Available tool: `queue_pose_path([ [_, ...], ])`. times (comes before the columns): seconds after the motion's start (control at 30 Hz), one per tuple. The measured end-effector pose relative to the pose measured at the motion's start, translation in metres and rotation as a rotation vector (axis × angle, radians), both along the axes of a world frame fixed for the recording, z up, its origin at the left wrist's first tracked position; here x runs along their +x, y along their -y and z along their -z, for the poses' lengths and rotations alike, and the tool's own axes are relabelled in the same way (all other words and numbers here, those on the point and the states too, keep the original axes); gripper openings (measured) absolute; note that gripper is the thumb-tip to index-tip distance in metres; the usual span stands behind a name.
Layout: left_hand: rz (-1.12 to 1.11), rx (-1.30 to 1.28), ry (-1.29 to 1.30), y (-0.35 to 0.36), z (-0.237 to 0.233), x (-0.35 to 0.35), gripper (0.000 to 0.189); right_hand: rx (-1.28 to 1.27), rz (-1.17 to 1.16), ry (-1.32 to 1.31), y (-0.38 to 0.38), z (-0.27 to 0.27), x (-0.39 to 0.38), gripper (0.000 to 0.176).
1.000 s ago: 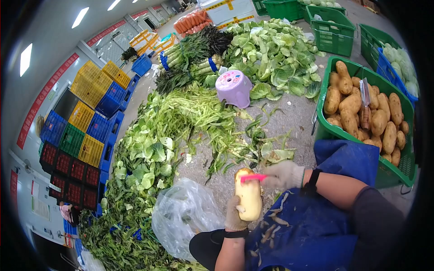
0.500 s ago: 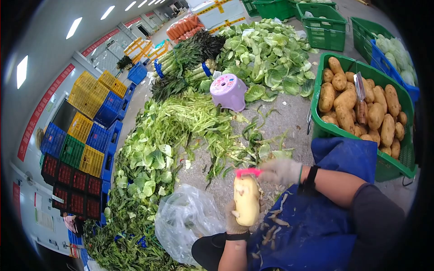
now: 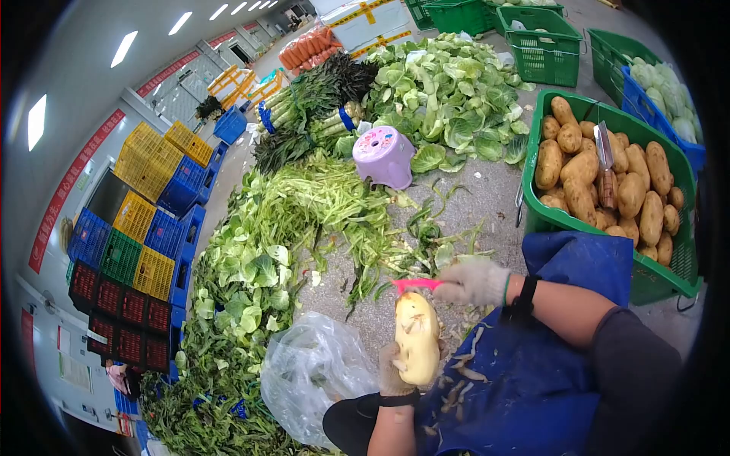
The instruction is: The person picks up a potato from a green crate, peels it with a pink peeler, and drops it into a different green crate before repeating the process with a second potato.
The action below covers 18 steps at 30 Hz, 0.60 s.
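My left hand (image 3: 391,372), in a pale glove, is wrapped round the lower left side of a large peeled potato (image 3: 417,342), which stands nearly upright. My gloved right hand (image 3: 473,284) grips a pink peeler (image 3: 415,285), whose head is just above the potato's top end. Some brownish patches show near that end. Peel strips (image 3: 465,371) lie on the blue apron (image 3: 509,380) over my lap. A green crate (image 3: 538,199) of unpeeled potatoes is at the right, with a knife (image 3: 606,163) lying on them.
A clear plastic bag (image 3: 315,376) lies left of my left hand. Leafy trimmings (image 3: 251,281) cover much of the floor. A purple stool (image 3: 384,157) stands ahead, with cabbage leaves (image 3: 449,99) behind it. Stacked crates (image 3: 133,258) line the left; more green crates (image 3: 544,45) are at the back right.
The pink peeler has shifted slightly up and left, off the potato's top end. The potato has turned a little in my left hand, and more of my left hand's fingers show.
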<state>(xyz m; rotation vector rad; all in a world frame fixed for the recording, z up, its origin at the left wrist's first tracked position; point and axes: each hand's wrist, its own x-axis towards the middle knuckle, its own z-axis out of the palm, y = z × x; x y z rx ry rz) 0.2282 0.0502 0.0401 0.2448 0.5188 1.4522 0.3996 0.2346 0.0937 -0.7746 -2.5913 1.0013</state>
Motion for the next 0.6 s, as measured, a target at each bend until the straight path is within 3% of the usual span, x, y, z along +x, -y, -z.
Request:
queue_pose_path([
  [0.03,0.002,0.001,-0.006,0.001,-0.004,0.003,0.075,0.001,0.002,-0.006,-0.002,-0.001,0.002,0.03],
  [0.1,-0.064,-0.047,-0.028,0.001,-0.021,0.01,0.074,-0.262,0.072,-0.066,-0.007,0.0,0.006,0.03],
  [0.13,-0.069,-0.046,-0.023,-0.001,-0.02,0.009,0.074,-0.12,-0.054,-0.223,-0.004,0.009,0.006,0.03],
  [0.27,-0.035,-0.084,0.02,0.0,-0.024,0.011,0.075,-0.235,-0.047,-0.254,0.004,0.017,0.0,0.038],
  [0.37,-0.006,-0.02,0.013,-0.005,-0.021,0.005,0.077,-0.273,0.091,-0.027,-0.006,0.014,-0.002,0.036],
  [0.43,0.01,0.042,0.035,-0.003,-0.011,0.007,0.077,-0.09,-0.194,-0.184,0.008,-0.001,0.002,0.038],
  [0.5,-0.095,-0.042,-0.095,-0.003,-0.011,0.007,0.078,-0.115,-0.076,-0.189,0.003,0.012,0.002,0.04],
  [0.57,-0.123,-0.041,-0.206,-0.003,-0.027,0.01,0.077,-0.168,0.063,0.066,-0.009,0.01,0.001,0.04],
  [0.6,-0.163,-0.042,-0.296,-0.004,-0.034,0.014,0.077,-0.095,-0.014,-0.109,-0.002,0.005,0.004,0.04],
])
